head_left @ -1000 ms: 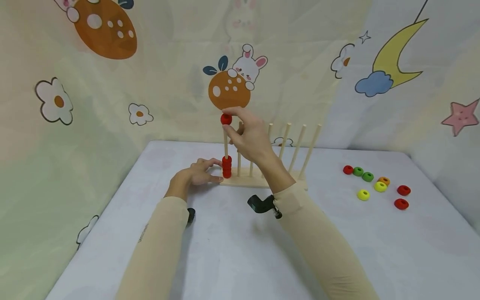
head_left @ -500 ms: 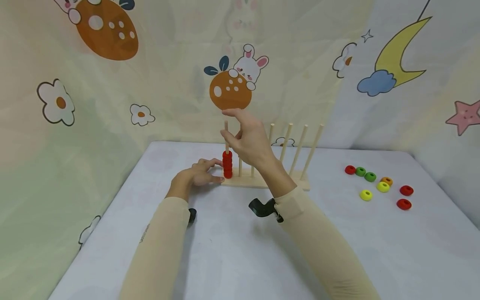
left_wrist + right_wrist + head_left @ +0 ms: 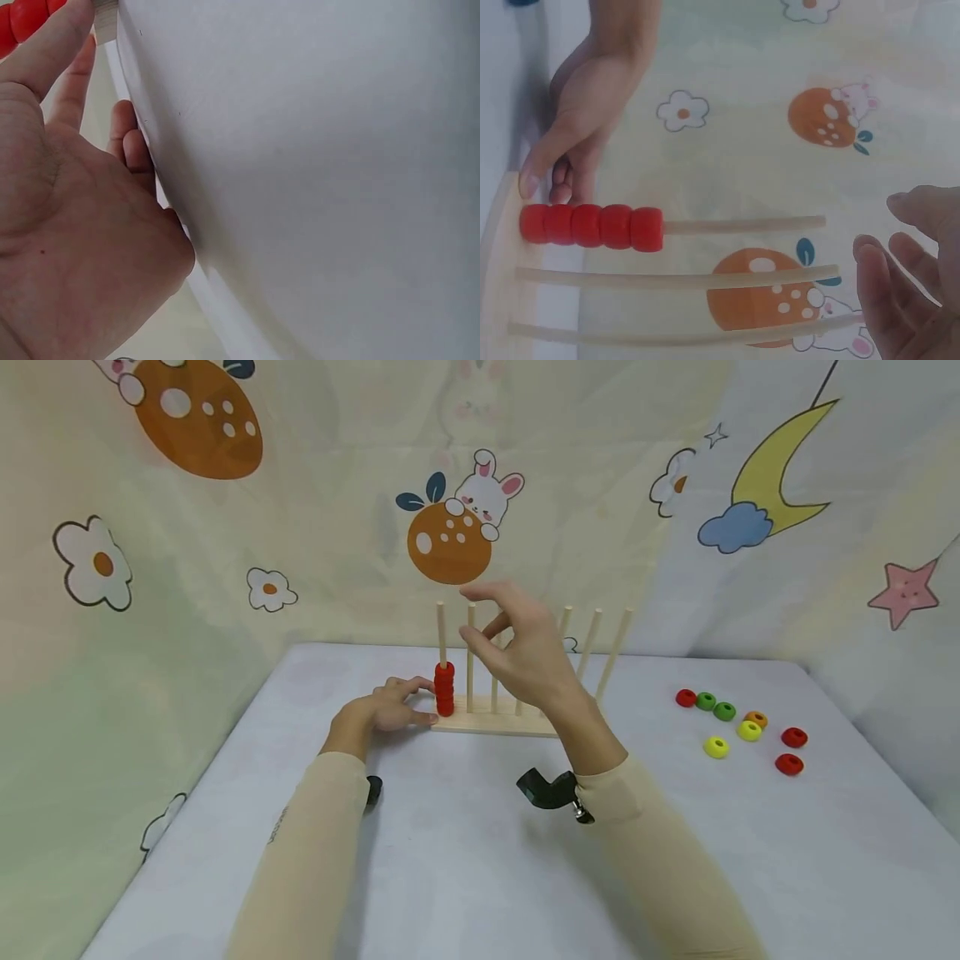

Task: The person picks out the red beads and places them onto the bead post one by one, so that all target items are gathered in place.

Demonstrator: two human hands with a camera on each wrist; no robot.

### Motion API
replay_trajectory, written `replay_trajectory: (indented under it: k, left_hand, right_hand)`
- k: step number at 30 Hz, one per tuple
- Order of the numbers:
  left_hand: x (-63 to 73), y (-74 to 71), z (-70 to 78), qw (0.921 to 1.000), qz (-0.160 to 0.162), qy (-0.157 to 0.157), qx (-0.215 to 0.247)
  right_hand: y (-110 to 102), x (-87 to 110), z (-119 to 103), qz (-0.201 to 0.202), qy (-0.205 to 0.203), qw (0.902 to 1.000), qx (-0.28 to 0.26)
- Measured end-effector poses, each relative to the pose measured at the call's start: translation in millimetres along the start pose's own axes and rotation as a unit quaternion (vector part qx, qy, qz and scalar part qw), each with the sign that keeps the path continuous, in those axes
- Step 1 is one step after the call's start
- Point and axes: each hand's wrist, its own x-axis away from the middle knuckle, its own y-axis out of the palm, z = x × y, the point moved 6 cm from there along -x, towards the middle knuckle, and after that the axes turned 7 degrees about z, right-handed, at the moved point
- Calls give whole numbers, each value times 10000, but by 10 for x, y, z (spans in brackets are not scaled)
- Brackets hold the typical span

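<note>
A wooden peg stand (image 3: 495, 723) rests on the table, with a row of upright pegs on its base. Several red beads (image 3: 444, 690) are stacked on its leftmost peg, filling the lower half in the right wrist view. My left hand (image 3: 386, 706) holds the base's left end, thumb at the front corner and index finger beside the beads. In the left wrist view, the red beads (image 3: 28, 21) show only at the top corner. My right hand (image 3: 528, 647) is raised in front of the middle pegs, thumb and index finger apart with nothing between them, hiding part of those pegs.
Loose beads lie on the table's right side: red (image 3: 789, 764), green (image 3: 724, 711), yellow (image 3: 716, 747) and one orange bead (image 3: 757, 718). A patterned cloth (image 3: 337, 510) hangs behind the table. Black wrist-camera mounts (image 3: 547, 789) stick out by both sleeves.
My right hand let go of a red bead, which dropped down the leftmost peg onto the stack. The hand then moved right, away from that peg. My left hand stayed at the base.
</note>
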Motion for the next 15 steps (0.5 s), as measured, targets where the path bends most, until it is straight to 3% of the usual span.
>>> replay_trajectory:
  k: [7,15]
  left_hand:
    - [-78,26,-57,9998,-100,-158,-31]
    - [-27,23,0,10000,-65,-69,11]
  right_hand:
    - [-137,128,-56,-80,-201,9998,-54]
    - [-263,214,13,-208,-191,9994,177]
